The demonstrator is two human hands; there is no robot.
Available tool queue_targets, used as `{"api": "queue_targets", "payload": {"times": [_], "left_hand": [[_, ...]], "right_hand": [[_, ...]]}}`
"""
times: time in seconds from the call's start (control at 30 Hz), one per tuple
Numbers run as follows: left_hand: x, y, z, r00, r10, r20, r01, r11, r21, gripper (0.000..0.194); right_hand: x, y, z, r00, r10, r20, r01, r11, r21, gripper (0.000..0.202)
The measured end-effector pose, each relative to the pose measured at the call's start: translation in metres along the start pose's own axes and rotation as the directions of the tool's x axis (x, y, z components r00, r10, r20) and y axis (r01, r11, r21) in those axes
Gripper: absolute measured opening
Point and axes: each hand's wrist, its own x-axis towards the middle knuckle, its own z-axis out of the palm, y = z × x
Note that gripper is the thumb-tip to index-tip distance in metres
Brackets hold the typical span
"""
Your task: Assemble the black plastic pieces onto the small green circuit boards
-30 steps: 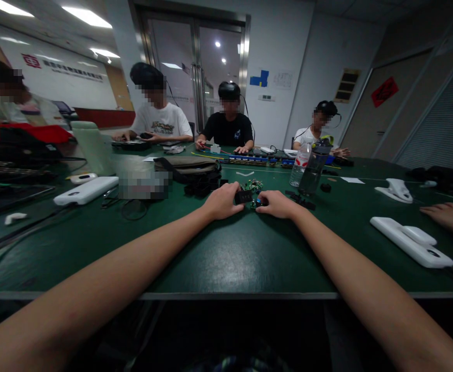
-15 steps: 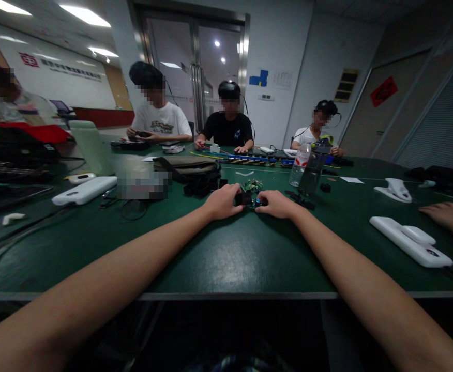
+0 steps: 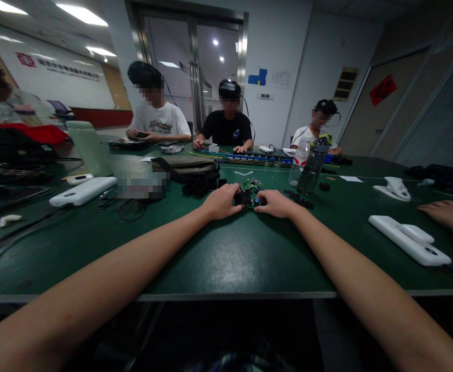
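A black box (image 3: 245, 198) is clamped at left grip's (image 3: 222, 201) three o'clock, a bluish part (image 3: 256, 201) at right grip's (image 3: 274, 203) nine.

The dark green table (image 3: 226, 274) bears three bottles: one pale green cylindrical bottle (image 3: 89, 149), one clear plastic bottle (image 3: 297, 171) and one dark see-through bottle (image 3: 310, 174). On it are two long white plastic devices (image 3: 403, 237). Beyond the table are four people (image 3: 226, 128), three plainly in black headgear (image 3: 229, 89). Over it are the camera wearer's two bare hands (image 3: 222, 201).

Ceiling lights (image 3: 82, 14) shine above glass double doors (image 3: 193, 72) and pale walls (image 3: 273, 36).
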Motion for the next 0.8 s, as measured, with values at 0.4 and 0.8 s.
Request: {"api": "queue_targets", "payload": {"times": [0.4, 0.8], "left_hand": [[-0.0004, 0.0012, 0.0011, 1.0, 0.015, -0.017, -0.016, 0.995, -0.096, 0.033], [-0.0006, 0.0024, 0.0004, 1.0, -0.023, -0.005, 0.022, 0.997, -0.072, 0.035]], "right_hand": [[0.0003, -0.0009, -0.0005, 1.0, 0.002, 0.016, -0.002, 1.0, -0.008, 0.02], [-0.0004, -0.0014, -0.0003, 1.0, -0.008, 0.005, 0.007, 1.0, 0.011, 0.02]]}}
